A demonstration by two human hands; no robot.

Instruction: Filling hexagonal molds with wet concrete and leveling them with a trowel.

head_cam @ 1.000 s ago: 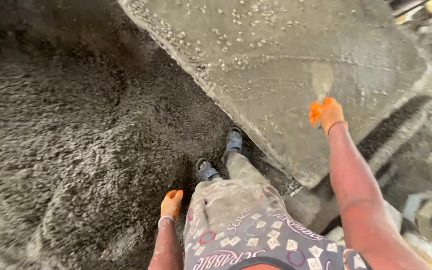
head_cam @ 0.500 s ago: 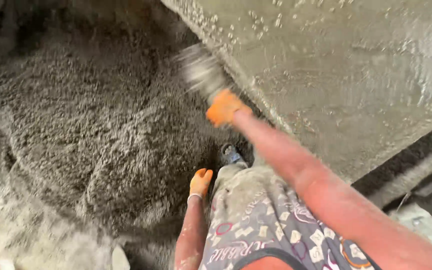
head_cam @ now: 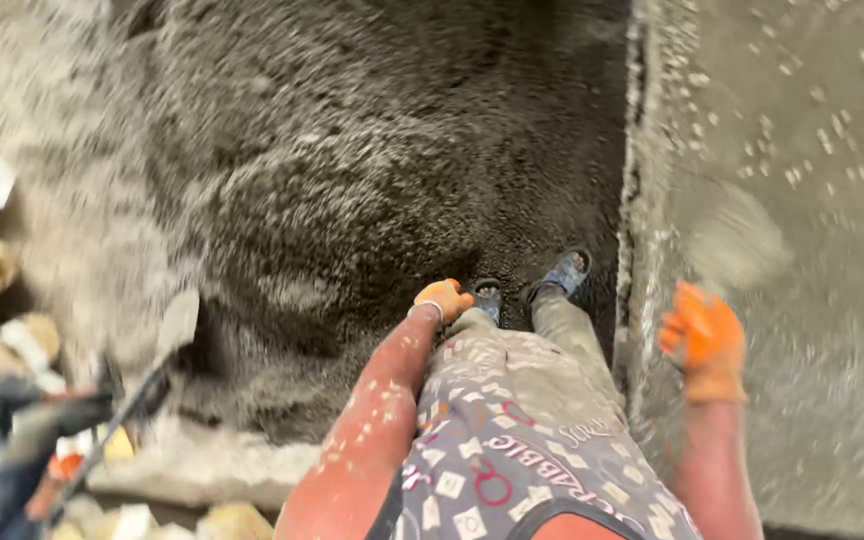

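Fingers of my right hand (head_cam: 704,340) curl around a blurred trowel (head_cam: 737,240), its blade pointing away over the wet slab (head_cam: 802,120). My left hand (head_cam: 442,298), well left of the slab's edge, hangs loosely curled, holding nothing, above the gravel (head_cam: 332,180).

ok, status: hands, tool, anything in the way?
Right hand in orange glove, holding a blurred trowel over the grey slab. Left hand gloved, hanging at the hip, apparently empty. Shovel lies left, apart from both.
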